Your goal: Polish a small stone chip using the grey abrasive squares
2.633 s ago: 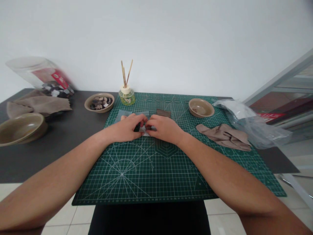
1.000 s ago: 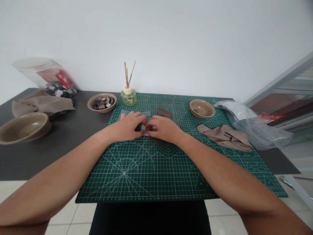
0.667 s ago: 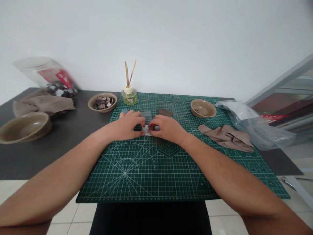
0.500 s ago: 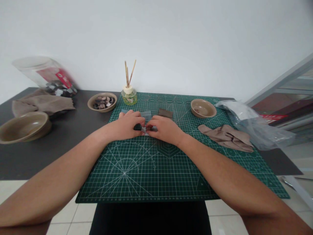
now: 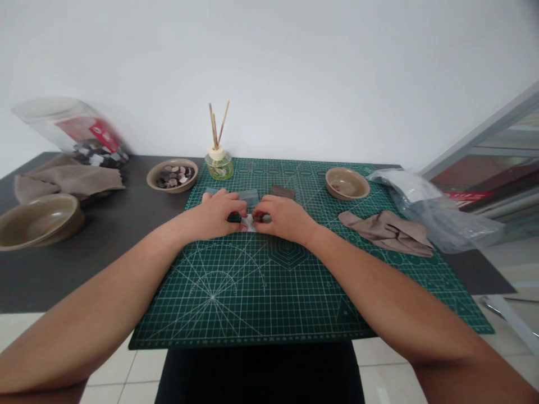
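Note:
Near the middle of the green cutting mat (image 5: 236, 314), my left hand (image 5: 214, 214) and my right hand (image 5: 286, 217) meet with curled fingers. Between their fingertips is a small whitish, crinkled piece (image 5: 249, 223) that looks like thin plastic; both hands pinch it. My fingers cover part of it, so its full shape and any contents are hidden. Just behind the hands lies a bluish see-through strip (image 5: 248, 197), partly covered by my left hand. A small dark brown rectangle (image 5: 283, 192) rests on the mat beyond my right hand.
A bowl of dark round pieces (image 5: 173, 176) and a reed diffuser (image 5: 219, 163) stand at the back. Left are another bowl (image 5: 42, 221), a brown cloth (image 5: 69, 179) and an open clear bag (image 5: 84, 129). Right are a bowl (image 5: 347, 184), a cloth (image 5: 387, 231) and a plastic bag (image 5: 438, 207).
My fingertips have moved slightly apart, and more of the whitish piece shows between them. The whole view has shifted a little; the bowls and cloths stay in place.

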`<state>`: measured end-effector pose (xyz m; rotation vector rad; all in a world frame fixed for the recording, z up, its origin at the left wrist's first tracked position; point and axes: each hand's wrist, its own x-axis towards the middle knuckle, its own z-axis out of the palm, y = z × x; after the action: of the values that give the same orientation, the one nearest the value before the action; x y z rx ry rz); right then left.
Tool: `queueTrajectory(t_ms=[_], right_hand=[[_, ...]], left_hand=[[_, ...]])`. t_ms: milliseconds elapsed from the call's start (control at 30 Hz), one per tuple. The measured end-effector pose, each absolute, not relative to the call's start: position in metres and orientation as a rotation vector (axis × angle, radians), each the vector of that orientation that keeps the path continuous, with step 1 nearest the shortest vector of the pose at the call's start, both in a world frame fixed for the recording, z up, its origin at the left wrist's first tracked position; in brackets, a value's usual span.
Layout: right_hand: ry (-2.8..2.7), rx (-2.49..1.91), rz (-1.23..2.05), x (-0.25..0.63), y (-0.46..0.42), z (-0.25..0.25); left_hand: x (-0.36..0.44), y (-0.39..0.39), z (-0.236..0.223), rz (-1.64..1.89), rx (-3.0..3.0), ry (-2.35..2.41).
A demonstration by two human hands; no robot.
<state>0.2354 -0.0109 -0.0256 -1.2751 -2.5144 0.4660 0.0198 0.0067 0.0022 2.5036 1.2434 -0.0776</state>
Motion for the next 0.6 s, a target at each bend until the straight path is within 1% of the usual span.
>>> queueTrajectory(t_ms=[267, 600], right_hand=[[-2.609, -1.161, 0.451, 0.229, -0.014, -0.023], [-2.520, -1.245, 0.476, 0.237, -0.010, -0.025]], left_hand=[[0.020, 0.009, 0.003, -0.070, 2.500, 1.229], [0.021, 0.008, 0.002, -0.103, 2.466, 1.265]])
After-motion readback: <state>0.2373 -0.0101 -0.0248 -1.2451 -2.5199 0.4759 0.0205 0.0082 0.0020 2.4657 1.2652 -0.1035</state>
